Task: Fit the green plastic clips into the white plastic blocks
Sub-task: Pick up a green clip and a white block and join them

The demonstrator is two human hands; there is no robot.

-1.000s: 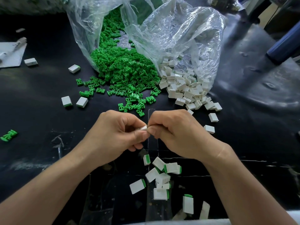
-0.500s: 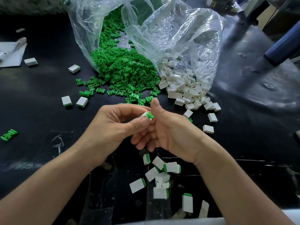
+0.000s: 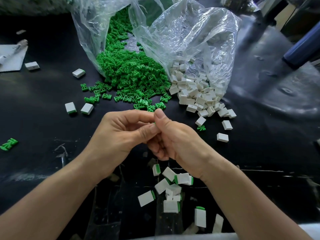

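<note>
My left hand (image 3: 119, 134) and my right hand (image 3: 174, 139) meet above the black table. Between their fingertips sits a small piece, of which only a green clip edge (image 3: 154, 123) shows; the rest is hidden by my fingers. My left thumb and forefinger pinch it, and my right thumb presses against it from the right. A heap of loose green clips (image 3: 131, 73) spills from a clear bag beyond my hands. Loose white blocks (image 3: 195, 94) spill from a second clear bag to its right. Several white blocks with green clips fitted (image 3: 173, 189) lie below my hands.
The two clear plastic bags (image 3: 187, 37) stand open at the back. Single fitted blocks (image 3: 78, 73) lie scattered at the left, with a stray green clip (image 3: 8, 144) at the far left edge. A white sheet (image 3: 12, 58) lies at the far left. A blue tube (image 3: 301, 49) is at the right.
My hands rose slightly and the right hand opened from a pinch; its thumb now points up against the piece. The green clip, visible half a second ago, is now almost hidden between my fingertips.
</note>
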